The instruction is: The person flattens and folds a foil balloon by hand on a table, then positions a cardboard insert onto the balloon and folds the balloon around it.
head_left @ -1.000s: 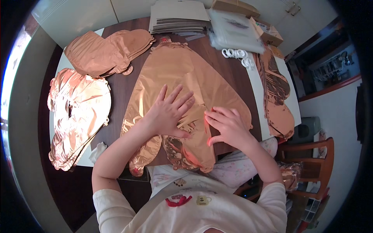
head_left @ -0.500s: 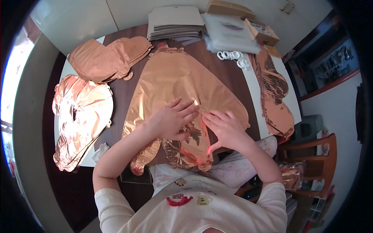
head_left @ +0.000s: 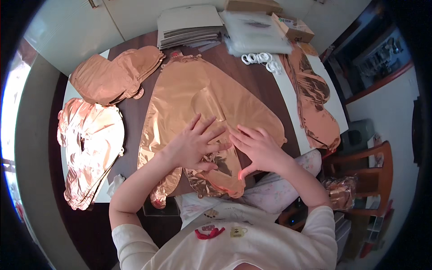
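Note:
A large copper-coloured foil balloon (head_left: 189,92) lies flat and uninflated across the middle of the table, with its wrinkled, shiny lower end at the edge nearest me. My left hand (head_left: 198,143) is spread over its lower middle, palm down, fingers apart. Just to the right, my right hand (head_left: 257,147) is open too, fingertips at the foil and thumb pointing down toward the lower flap. Nothing is gripped in either hand. Whether the palms press on the foil or hover slightly, I cannot tell.
More flat copper foil balloons lie in piles at the far left (head_left: 105,74), near left (head_left: 96,139) and right (head_left: 315,101). At the back are a stack of grey cards (head_left: 189,24), clear plastic bags (head_left: 256,33), white rings (head_left: 258,58) and a small cardboard box (head_left: 292,29). A wooden chair (head_left: 382,180) stands right.
The fingers of my left hand have spread wider. My right hand has come off the foil fold it was touching, its fingers now more apart. The view has shifted slightly.

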`<state>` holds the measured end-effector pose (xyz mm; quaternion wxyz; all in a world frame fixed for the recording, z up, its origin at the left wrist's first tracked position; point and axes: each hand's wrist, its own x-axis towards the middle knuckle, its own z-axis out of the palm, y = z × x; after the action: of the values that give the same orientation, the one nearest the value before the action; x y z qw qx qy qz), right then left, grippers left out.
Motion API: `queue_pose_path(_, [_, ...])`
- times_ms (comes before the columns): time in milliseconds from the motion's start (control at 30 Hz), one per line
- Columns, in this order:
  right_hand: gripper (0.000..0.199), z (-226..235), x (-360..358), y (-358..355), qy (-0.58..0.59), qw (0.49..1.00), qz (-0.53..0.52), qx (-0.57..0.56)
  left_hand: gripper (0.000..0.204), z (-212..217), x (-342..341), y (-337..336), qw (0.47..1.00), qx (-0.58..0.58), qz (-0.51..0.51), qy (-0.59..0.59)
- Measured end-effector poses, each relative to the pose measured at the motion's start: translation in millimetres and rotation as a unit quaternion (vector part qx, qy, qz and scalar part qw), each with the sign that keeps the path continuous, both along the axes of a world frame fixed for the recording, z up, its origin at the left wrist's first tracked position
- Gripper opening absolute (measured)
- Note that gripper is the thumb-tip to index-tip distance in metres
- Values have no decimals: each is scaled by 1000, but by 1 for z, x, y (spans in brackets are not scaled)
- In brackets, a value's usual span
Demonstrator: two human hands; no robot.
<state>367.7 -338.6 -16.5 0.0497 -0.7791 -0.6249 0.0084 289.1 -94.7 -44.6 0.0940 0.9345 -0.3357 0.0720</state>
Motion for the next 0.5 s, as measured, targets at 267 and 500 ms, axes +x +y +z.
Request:
queue_pose_path(267, [60, -15, -26, -36, 9, 998, 44, 42, 60, -2, -1, 0, 999, -35, 0, 9])
queue_pose_path(500, [24, -38, -43, -48, -17, 979, 71, 188, 61, -1, -2, 1, 1000, -24, 5, 8])
